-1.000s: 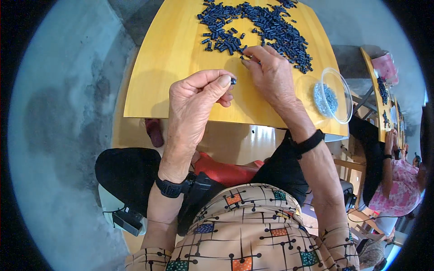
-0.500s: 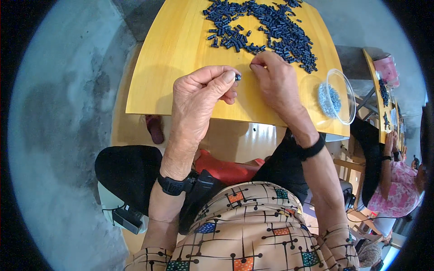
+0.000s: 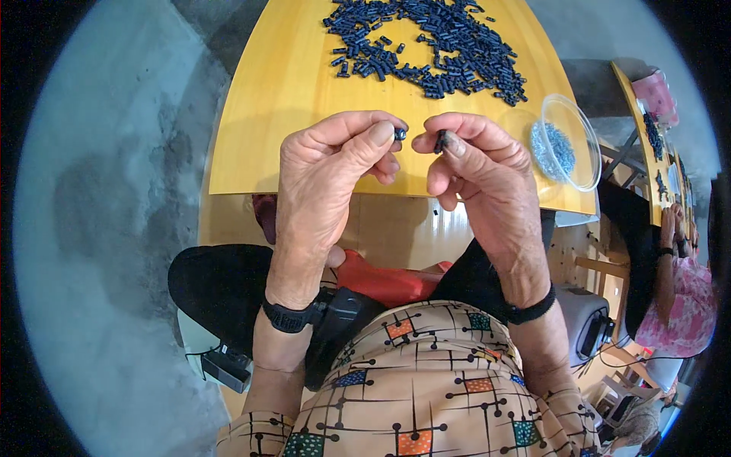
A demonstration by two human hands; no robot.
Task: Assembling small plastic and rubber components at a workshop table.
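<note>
Between thumb and forefinger, my left hand (image 3: 335,156) pinches a small dark cylindrical part (image 3: 400,134), only its end showing past the thumb. Facing it a short gap away, my right hand (image 3: 487,156) grips another small black part (image 3: 441,142) with thumb and fingertips. Both hands are raised over the near edge of the yellow table (image 3: 259,145), and the two parts do not touch. A big spread of similar black cylindrical parts (image 3: 464,57) lies on the tabletop beyond my hands.
Right of my right hand, a clear round plastic tub (image 3: 590,152) holds many small silvery-blue pieces (image 3: 553,151). A red item (image 3: 388,278) is below the table edge. Farther right, another person in a pink patterned top (image 3: 681,308) sits at a second table (image 3: 653,183).
My right hand has come back from near the pile toward my left hand, now showing a black part in its fingertips. My left hand has barely moved.
</note>
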